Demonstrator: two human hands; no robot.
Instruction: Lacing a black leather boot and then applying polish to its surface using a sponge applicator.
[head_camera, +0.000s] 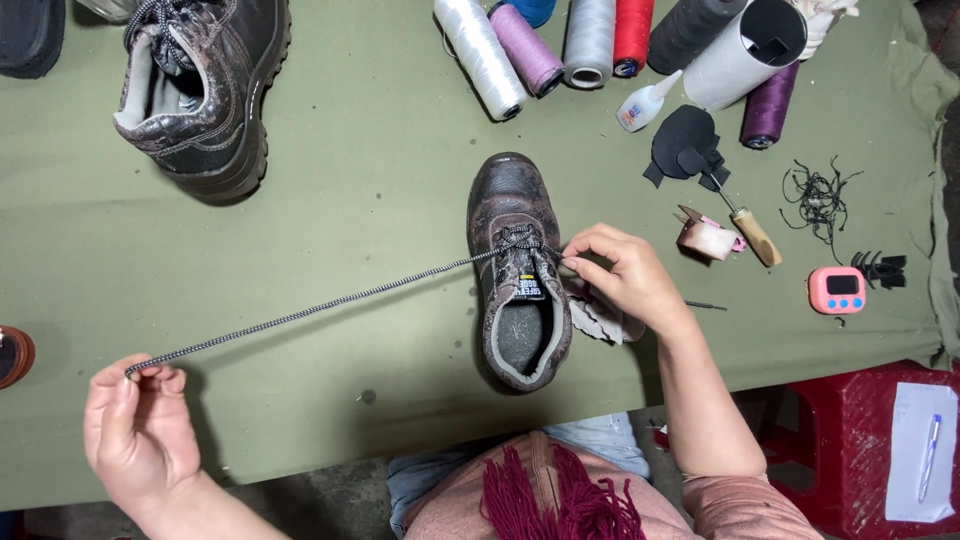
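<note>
Left hand (140, 425): our grip pinches the lace (310, 311) end, pulled taut.
Right hand (625, 275): our fingers pinch the lace at the eyelets.
Shoe (518, 270): mid-tabletop (380, 180), black-yellow tongue label (528, 288).
Glue bottle (645, 103): white, beside the spools (560, 40).

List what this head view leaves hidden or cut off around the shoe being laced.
- Lace end: inside left hand fingers.
- Right hand fingertips: whether they pinch lace, too small.
- Second boot: top edge crops it.
- Shoe sole: underneath, against table.
</note>
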